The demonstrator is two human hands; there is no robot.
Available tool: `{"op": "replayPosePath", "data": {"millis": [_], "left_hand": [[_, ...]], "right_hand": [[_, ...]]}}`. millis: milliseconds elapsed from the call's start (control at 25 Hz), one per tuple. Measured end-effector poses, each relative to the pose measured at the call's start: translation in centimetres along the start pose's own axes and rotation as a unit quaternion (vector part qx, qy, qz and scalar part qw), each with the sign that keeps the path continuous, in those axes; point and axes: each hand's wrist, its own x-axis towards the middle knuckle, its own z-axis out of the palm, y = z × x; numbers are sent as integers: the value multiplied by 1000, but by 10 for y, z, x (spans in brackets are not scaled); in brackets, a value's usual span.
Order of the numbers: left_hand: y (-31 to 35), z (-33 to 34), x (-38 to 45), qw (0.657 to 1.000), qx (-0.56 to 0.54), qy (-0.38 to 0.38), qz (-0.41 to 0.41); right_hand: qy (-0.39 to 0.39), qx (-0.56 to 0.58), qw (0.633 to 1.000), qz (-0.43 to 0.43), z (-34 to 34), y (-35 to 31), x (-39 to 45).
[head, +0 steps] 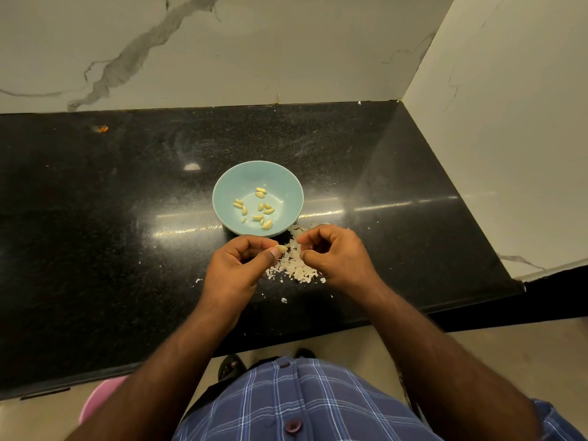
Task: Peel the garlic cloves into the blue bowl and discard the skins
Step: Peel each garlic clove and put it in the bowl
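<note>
A light blue bowl (283, 183) stands on the black counter and holds several peeled garlic cloves (261, 206). Just in front of it, my left hand (237, 265) pinches a pale garlic clove (281, 248) between thumb and forefinger. My right hand (337, 254) hovers a little to the right of that clove, its fingers curled with thumb and forefinger close together; I cannot tell if they pinch a bit of skin. A heap of white garlic skins (294, 267) lies on the counter between and below both hands.
The black granite counter (111, 218) meets marble walls at the back and right. Loose skin flakes (284, 300) lie near the front edge. A pink container (98, 399) sits on the floor at lower left, below the counter edge.
</note>
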Motion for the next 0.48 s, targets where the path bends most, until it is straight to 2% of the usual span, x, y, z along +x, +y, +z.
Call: {"op": "replayPosePath", "data": {"millis": [160, 320, 480], "left_hand": [[-2, -2, 2, 999, -34, -14, -23], [0, -3, 3, 997, -55, -38, -30], [1, -4, 2, 993, -87, -61, -59]], "right_hand": [[-3, -20, 1000, -1, -7, 3, 1], [21, -30, 998, -59, -8, -2, -2], [-39, 33, 995, -88, 1, -8, -3]]}}
